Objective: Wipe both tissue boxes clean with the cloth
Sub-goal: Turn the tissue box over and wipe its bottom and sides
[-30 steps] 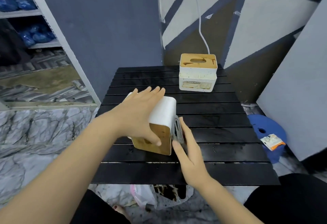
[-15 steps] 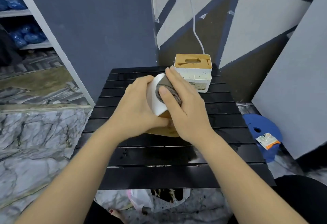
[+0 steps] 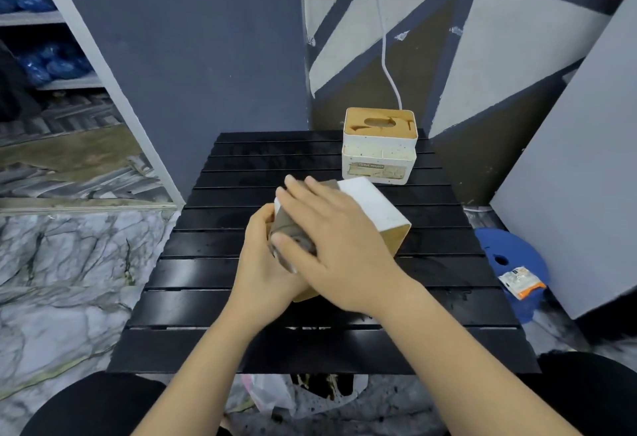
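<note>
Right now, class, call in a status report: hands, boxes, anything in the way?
Left hand steadying near tissue box, tipped on slatted table. Right hand pressing grey cloth on it. Far tissue box upright, untouched. Nothing in the way.

The right hand [image 3: 339,246] covers most of the cloth [image 3: 293,229] and the near left part of the near box [image 3: 374,204]. The left hand [image 3: 267,270] is partly hidden behind the right hand, so its grip on the box cannot be confirmed. The label on the far box [image 3: 379,149] is too blurred to read in full. The cable [image 3: 384,39] is cut off by the top edge. The shelf [image 3: 41,56] at far left is cut off by the left edge.
</note>
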Tool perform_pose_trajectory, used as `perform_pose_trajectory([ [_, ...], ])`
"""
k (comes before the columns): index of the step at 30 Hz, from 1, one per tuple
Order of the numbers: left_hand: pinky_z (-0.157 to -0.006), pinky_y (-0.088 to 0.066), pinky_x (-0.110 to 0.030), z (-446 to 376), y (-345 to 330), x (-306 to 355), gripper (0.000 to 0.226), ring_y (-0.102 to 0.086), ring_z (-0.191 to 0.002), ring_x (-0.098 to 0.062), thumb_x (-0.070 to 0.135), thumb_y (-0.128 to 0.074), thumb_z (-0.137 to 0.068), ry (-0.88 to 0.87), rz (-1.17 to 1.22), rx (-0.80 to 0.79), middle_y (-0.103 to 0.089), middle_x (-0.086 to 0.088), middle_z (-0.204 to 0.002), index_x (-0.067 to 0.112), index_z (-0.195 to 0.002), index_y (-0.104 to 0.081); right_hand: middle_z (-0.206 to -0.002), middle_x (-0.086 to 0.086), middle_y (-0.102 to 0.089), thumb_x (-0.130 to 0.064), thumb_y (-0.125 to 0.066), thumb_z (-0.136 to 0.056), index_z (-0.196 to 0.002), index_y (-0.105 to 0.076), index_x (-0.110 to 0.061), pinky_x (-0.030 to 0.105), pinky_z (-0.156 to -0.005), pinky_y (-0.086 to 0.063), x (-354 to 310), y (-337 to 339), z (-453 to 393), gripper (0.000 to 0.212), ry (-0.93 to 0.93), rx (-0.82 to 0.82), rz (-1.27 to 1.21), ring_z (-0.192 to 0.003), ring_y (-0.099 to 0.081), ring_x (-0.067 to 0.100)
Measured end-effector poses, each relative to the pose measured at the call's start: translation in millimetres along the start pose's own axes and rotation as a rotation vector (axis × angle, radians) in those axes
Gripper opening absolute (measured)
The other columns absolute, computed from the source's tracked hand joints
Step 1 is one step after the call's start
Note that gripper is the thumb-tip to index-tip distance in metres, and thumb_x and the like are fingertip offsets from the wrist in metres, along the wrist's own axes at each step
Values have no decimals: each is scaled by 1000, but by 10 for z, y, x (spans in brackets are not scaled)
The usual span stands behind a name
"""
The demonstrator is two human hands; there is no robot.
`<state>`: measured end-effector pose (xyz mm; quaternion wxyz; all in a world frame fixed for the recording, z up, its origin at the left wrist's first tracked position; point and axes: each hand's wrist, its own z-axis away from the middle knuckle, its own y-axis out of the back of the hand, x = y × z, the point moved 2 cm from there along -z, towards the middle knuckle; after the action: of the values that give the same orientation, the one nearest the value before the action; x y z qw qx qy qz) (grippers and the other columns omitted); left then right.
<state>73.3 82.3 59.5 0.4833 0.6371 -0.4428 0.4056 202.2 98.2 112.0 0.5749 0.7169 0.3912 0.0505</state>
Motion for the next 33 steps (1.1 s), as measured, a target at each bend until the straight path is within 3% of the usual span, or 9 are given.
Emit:
perform_pose_trajectory([
  [3,-79,-51,-11,53,10,-179,81,-67,-104,2,19,-84,-75,24,-54,-17,-67,21,-114,30,-141,-38,-163,2,-40,-49,-41,-102,-154,-47,-18,36,-123,-20,-72,-85,0,60,-6,-58,111,-153,-32,25],
  [10,-107,-50,-38,88,97,-256,108,-49,-132,1,46,-97,-49,100,-45,-3,-51,24,-139,41,-140,-40,-163,8,-39,-53,-10,-98,-156,-41,-14,45,-125,-25,258,91,-8,76,-324,-19,337,-150,-34,28],
  [14,-104,-49,-26,63,79,-206,88,-51,-125,8,25,-90,-65,26,-151,7,-57,22,-132,30,-140,-43,-167,12,-30,-50,-20,-103,-159,-33,-9,46,-126,-17,-53,-72,-156,71,-211,-107,258,-154,-24,35],
  [16,-106,-29,-2,43,66,-280,64,-42,-131,16,10,-74,-84,-64,-295,56,-52,18,-133,19,-138,-42,-164,13,-36,-46,-36,-106,-154,-42,-7,46,-125,-18,-271,-198,-239,63,-21,-130,251,-152,-26,38],
  [19,-92,-3,10,52,72,-387,72,-36,-143,-10,4,-71,-89,19,-412,48,-45,-7,-150,4,-150,-32,-161,10,-43,-42,-41,-107,-151,-50,-9,46,-124,-17,-462,-342,-264,55,88,-179,324,-152,-27,36],
  [22,-96,-28,4,20,97,-290,58,-47,-120,17,10,-72,-88,-49,-273,62,-52,8,-143,21,-139,-45,-156,12,-49,-35,-37,-106,-144,-55,-8,45,-119,-26,-321,-261,-193,50,-9,-84,257,-145,-39,38],
  [25,-98,-50,-21,50,120,-241,95,-53,-124,9,27,-96,-61,80,-33,-55,-56,16,-138,38,-139,-42,-147,12,-59,-34,-26,-103,-135,-65,-9,41,-114,-33,64,-19,-34,56,-109,58,309,-136,-52,34],
  [28,-107,-50,-40,87,147,-278,109,-47,-134,1,47,-98,-51,107,-34,-63,-49,25,-142,40,-143,-39,-163,2,-41,-41,-19,-109,-155,-45,-18,32,-124,-20,381,209,177,57,-309,33,225,-150,-36,23],
  [33,-100,-51,-28,44,131,-283,111,-50,-130,3,45,-99,-51,91,-35,-69,-52,23,-140,38,-144,-38,-156,10,-50,-39,-19,-107,-147,-55,-10,42,-123,-25,187,79,102,61,-232,52,282,-146,-42,31],
])
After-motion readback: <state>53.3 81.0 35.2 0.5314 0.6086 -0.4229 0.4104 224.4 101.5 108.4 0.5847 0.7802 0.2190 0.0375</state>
